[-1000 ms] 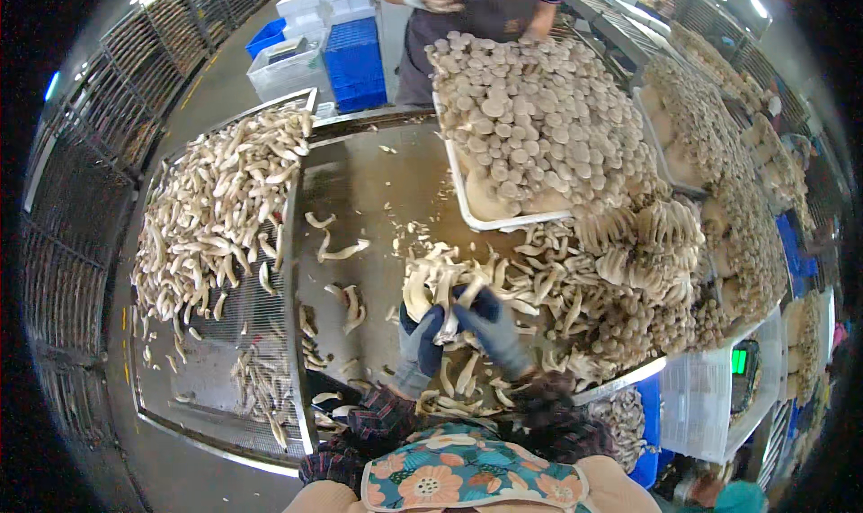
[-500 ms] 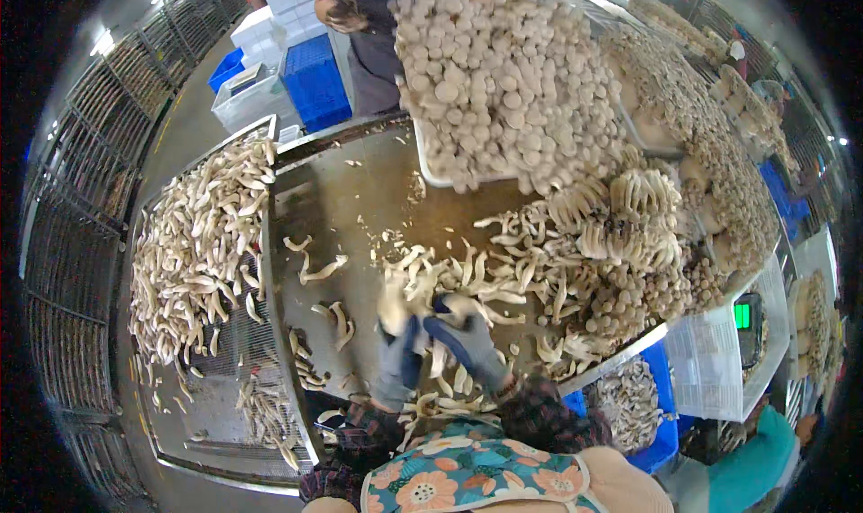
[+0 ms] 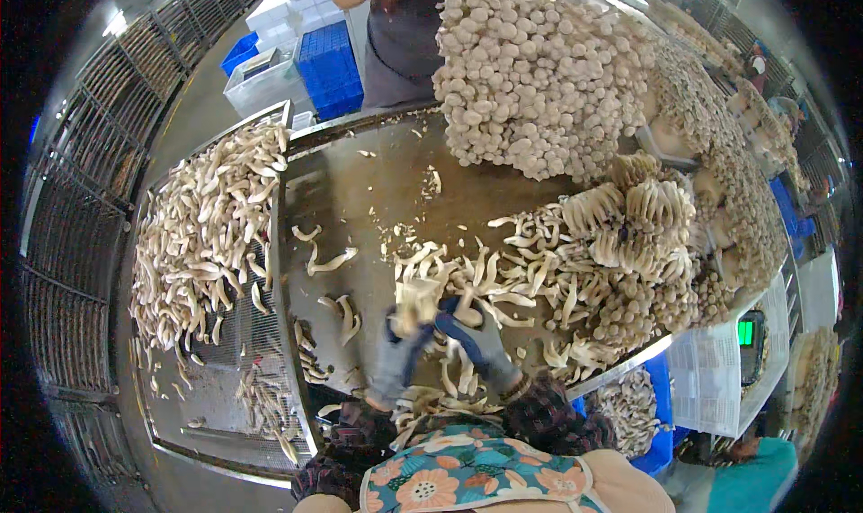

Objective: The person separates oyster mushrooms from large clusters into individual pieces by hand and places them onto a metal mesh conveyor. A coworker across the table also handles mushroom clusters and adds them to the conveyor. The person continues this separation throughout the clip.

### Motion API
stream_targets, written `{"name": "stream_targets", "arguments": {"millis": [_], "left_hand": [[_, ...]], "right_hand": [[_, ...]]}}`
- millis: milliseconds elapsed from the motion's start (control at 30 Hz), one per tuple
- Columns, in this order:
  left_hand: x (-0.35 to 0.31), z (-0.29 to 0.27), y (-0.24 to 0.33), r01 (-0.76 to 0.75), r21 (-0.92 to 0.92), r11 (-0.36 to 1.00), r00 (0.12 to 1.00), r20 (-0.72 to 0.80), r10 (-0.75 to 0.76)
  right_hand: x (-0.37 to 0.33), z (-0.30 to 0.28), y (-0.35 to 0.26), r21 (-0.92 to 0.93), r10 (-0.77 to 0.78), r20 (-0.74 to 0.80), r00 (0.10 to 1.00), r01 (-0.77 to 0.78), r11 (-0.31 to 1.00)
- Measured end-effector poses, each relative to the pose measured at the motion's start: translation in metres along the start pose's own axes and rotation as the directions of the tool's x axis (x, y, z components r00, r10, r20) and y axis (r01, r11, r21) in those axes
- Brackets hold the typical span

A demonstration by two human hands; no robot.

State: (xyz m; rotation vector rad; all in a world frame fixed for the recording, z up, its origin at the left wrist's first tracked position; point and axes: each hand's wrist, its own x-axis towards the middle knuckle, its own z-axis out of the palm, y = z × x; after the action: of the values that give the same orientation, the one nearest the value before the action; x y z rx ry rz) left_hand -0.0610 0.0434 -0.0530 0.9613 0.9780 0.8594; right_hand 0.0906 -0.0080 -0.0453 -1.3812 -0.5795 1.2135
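Note:
My left hand [image 3: 395,349], in a grey and blue glove, is closed on pale mushrooms [image 3: 417,299], blurred by motion. Beside it, my gloved right hand [image 3: 481,342] has its fingers curled round another mushroom [image 3: 467,311]. Both hands are low over the near middle of a metal table [image 3: 360,189], almost touching each other. Loose long-stemmed mushrooms [image 3: 535,266] lie just beyond and to the right of them. Clumps still joined together [image 3: 652,207] are heaped farther right. A few single mushrooms [image 3: 334,259] lie left of my hands.
On the left, a mesh-bottomed tray [image 3: 243,324] holds many separate mushrooms. A large heap of capped mushrooms [image 3: 539,81] stands at the far side, near a co-worker [image 3: 400,50]. Blue crates [image 3: 328,68] are stacked behind. A blue bin [image 3: 661,405] and a scale [image 3: 751,338] are at right.
The large far heap has shifted right and away, and the white rim under it no longer shows. The co-worker's hand has risen. My hands stay close together, holding mushrooms.

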Motion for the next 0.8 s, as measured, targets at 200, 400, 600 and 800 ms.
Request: {"name": "stream_targets", "arguments": {"millis": [200,400,600,800], "left_hand": [[0.013,-0.023,-0.033,0.038,-0.390,0.920,0.989,-0.118,-0.091],[0.006,0.009,0.000,0.056,-0.383,0.922,0.996,-0.045,-0.080],[0.009,-0.028,-0.090,-0.334,0.674,0.659,0.934,0.139,0.330],[-0.011,0.015,-0.001,-0.103,0.240,0.965,0.991,-0.058,0.120]], "right_hand": [[-0.019,0.003,-0.002,0.031,-0.262,-0.019,0.965,0.262,0.965],[-0.005,-0.004,0.006,0.138,-0.027,0.091,0.995,0.014,0.990],[0.001,0.005,0.003,0.117,0.119,0.128,0.985,-0.134,0.984],[0.017,-0.001,0.046,0.103,-0.023,0.034,0.999,0.020,0.995]]}}
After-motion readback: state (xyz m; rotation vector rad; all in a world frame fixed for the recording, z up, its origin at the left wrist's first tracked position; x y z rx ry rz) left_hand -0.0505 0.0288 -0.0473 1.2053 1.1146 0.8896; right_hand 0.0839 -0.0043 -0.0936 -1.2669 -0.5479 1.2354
